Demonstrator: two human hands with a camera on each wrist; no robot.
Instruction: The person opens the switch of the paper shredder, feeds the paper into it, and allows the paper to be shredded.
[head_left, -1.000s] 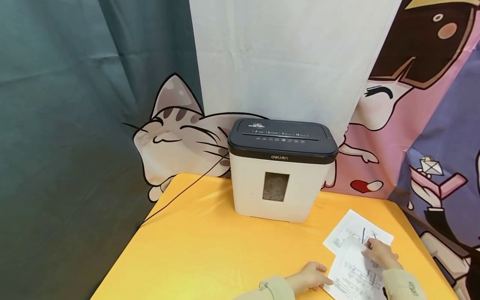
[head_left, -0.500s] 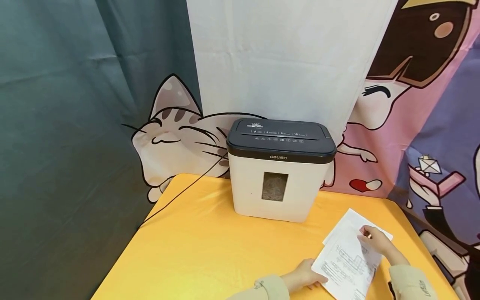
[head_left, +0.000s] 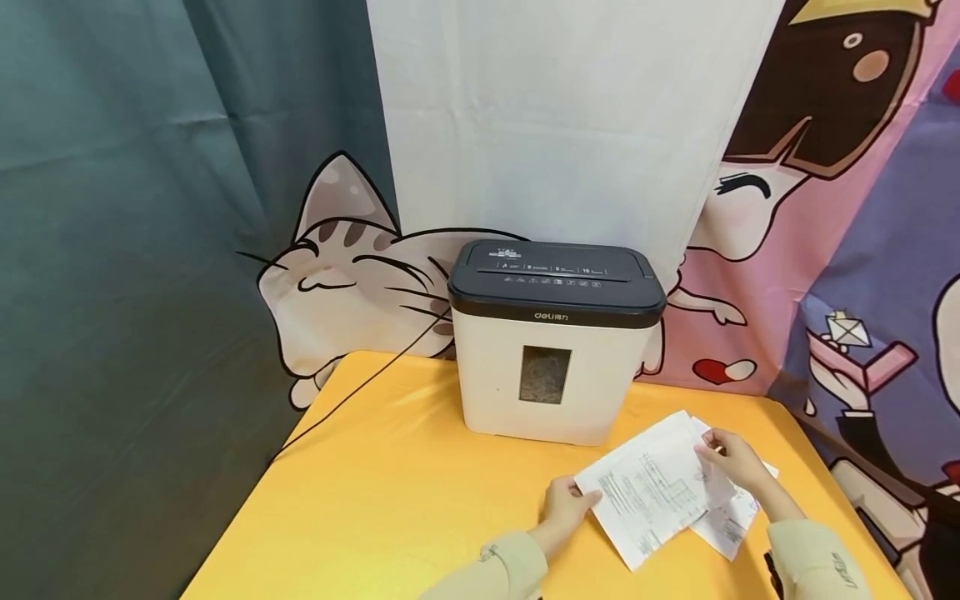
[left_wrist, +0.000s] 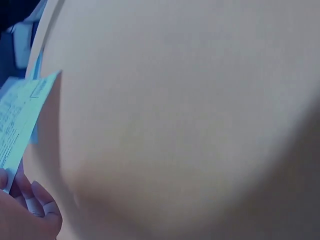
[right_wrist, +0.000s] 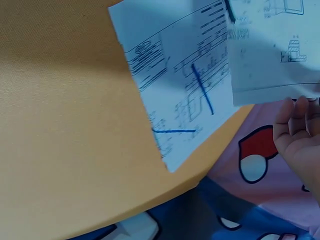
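A printed sheet of paper [head_left: 648, 492] is held up between both hands in the head view. My left hand [head_left: 564, 508] pinches its left corner, thumb on top; the left wrist view also has this hand [left_wrist: 30, 210] at the paper's edge [left_wrist: 20, 117]. On the far right corner, my right hand [head_left: 738, 467] grips the same sheet. A second printed sheet [head_left: 727, 527] lies on the table, partly covered by the held one. Blue pen strokes mark this lower sheet [right_wrist: 180, 95] in the right wrist view.
A white paper shredder [head_left: 547, 375] with a dark top and a feed slot stands at the back of the yellow table [head_left: 390, 483]. Its black cord [head_left: 360, 387] runs off the left edge. Printed curtains [head_left: 562, 117] hang behind.
The top sheet has come up off the lower one and shifted left and away, turning as it went. My left hand has moved left and up with it; my right hand has moved slightly farther away.
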